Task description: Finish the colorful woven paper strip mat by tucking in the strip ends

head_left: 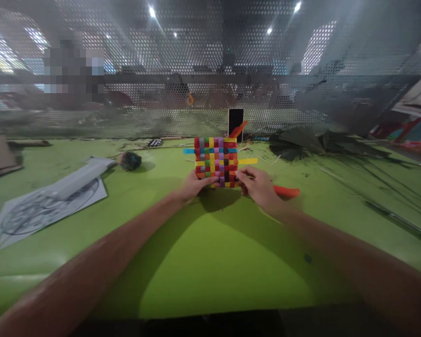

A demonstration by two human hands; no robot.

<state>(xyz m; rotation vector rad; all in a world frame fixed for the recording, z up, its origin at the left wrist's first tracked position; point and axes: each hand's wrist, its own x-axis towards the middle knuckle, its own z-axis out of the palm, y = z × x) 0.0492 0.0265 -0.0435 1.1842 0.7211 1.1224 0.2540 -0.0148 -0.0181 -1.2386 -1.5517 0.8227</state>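
Note:
A small square woven mat of many-coloured strips is held up, tilted, over the green table. My left hand is closed on its lower left corner, with the thumb across the front. At the lower right edge, my right hand pinches the weave between thumb and fingers. A blue strip end sticks out on the left side and a yellow strip end on the right. An orange strip rises above the top right corner. A flat orange-red piece shows beyond my right hand, partly hidden by it.
Upright behind the mat stands a dark phone-like slab. On the left of the green table are a dark woven ball and a printed sheet with rolled paper. Dark leaves lie at back right, before a perforated metal screen.

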